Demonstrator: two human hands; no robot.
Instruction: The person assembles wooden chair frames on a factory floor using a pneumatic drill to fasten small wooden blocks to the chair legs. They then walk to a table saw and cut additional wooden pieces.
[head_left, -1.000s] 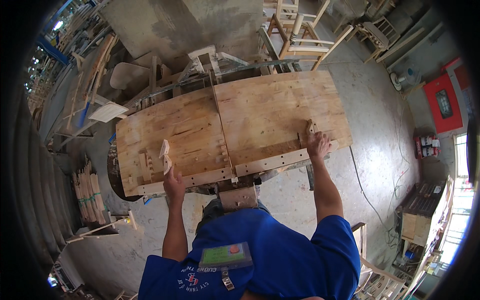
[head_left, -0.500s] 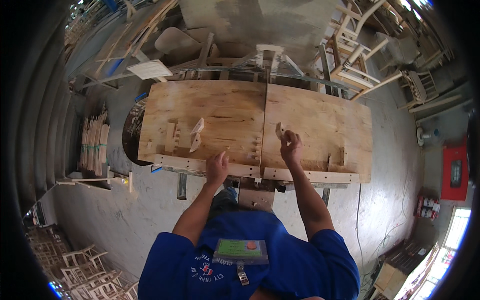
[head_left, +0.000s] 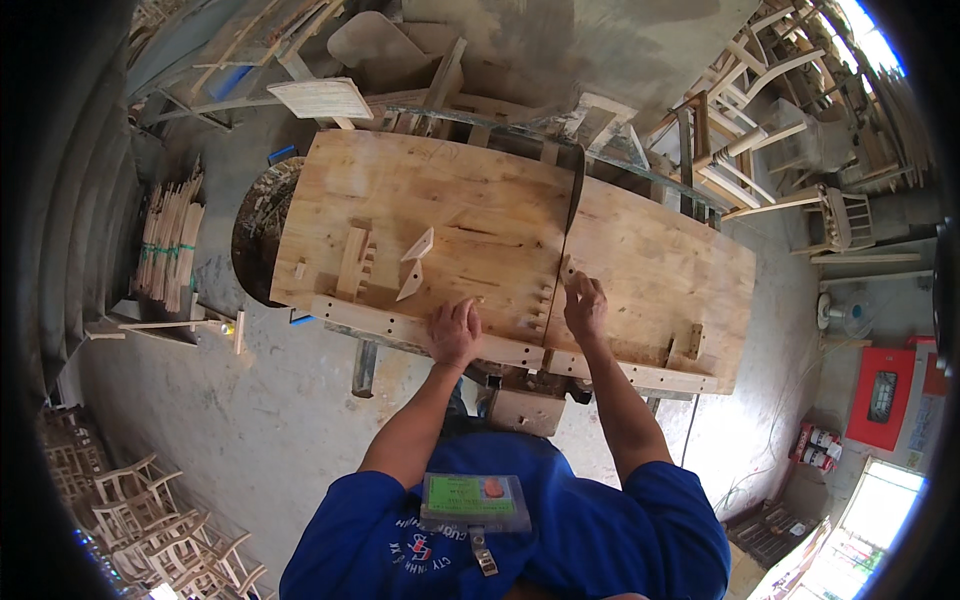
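Observation:
My right hand (head_left: 586, 306) pinches a small wooden block with a hole (head_left: 569, 268), close to the gap that splits the wooden tabletop (head_left: 470, 190). Flat on the near part of the top lies my left hand (head_left: 456, 332), fingers stretched forward beside a small wood scrap (head_left: 478, 300). Two angled wooden pieces (head_left: 417, 245) lie to its upper left, the nearer one with a hole. Left of them is a wooden strip (head_left: 352, 262) with several small blocks along its side. A dark, narrow, curved band (head_left: 577, 190) stands along the far end of the gap.
A wooden rail with holes (head_left: 400, 328) runs along the near edge. At the right lies another small block (head_left: 696, 342). Bundled sticks (head_left: 170, 240) stand on the floor at left. Chair frames (head_left: 150, 520) fill the lower left, with more wooden frames (head_left: 745, 150) at far right.
The view has turned and shifted. My right hand has brought the block nearer to the gap. My left hand has flattened onto the tabletop.

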